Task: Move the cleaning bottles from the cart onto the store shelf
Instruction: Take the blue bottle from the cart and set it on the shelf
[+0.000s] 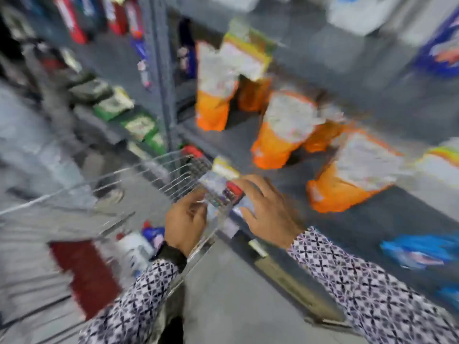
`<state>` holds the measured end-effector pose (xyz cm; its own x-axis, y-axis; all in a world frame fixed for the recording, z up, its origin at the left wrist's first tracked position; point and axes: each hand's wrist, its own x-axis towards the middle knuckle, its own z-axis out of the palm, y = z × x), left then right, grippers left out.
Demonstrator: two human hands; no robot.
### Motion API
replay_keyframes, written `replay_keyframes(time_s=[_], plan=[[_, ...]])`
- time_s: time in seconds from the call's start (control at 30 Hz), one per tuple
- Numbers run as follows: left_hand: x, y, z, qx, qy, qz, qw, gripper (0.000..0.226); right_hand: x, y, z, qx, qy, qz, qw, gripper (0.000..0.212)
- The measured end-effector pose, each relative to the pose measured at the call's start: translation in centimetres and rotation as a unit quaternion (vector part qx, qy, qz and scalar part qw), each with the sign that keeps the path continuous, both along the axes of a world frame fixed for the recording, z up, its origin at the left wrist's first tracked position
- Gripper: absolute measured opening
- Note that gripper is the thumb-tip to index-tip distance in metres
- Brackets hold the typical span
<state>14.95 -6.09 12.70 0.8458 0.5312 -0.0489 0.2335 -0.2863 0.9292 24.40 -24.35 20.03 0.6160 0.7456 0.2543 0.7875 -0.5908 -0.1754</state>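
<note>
A blurred bottle [223,187] is sitting between both hands, over the wire cart's [104,184] right rim, near the shelf [372,219]. The left hand [186,219] and right hand [265,207] are curling onto it; how firmly, I cannot tell. A loose hold could be dropping it, or knocking the orange bags [275,135] beyond.

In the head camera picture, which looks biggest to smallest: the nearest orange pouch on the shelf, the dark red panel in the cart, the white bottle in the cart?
1. Nearest orange pouch
2. Dark red panel
3. White bottle

Blur and differing nearness make the first two unsure.
</note>
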Motion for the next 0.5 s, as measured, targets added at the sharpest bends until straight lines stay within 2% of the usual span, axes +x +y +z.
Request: replay_keyframes(time_s=[0.07,0.13,0.2,0.27,0.33,0.4,0.5], plan=[[-1.7,5.9,-5.8,-0.039,0.114,0.056,0.991,0.038,0.9,6.3,-5.4,-0.051,0.113,0.023,0.992,0.059],[-3.3,10.0,-11.0,-0.087,0.211,0.104,0.968,0.035,1.9,11.2,-9.7,-0.13,0.205,0.018,0.97,0.063],[-5.1,13.8,-16.5,-0.119,0.298,0.154,0.935,0.037,3.1,16.6,-15.2,-0.235,0.28,0.043,0.93,0.076],[-6.2,15.5,-20.7,-0.135,0.36,0.164,0.908,0.038,3.8,20.3,-20.0,-0.317,0.357,0.062,0.877,0.083],[-6.3,17.3,-25.3,-0.158,0.41,0.143,0.887,0.037,4.3,23.7,-25.8,-0.374,0.379,0.057,0.844,0.07],[-5.8,18.1,-28.0,-0.166,0.448,0.082,0.875,0.041,4.2,25.7,-30.3,-0.396,0.391,0.041,0.83,0.053],[-4.9,19.0,-31.4,-0.122,0.472,-0.015,0.873,0.039,3.4,27.8,-36.9,-0.406,0.45,-0.014,0.795,0.047]])
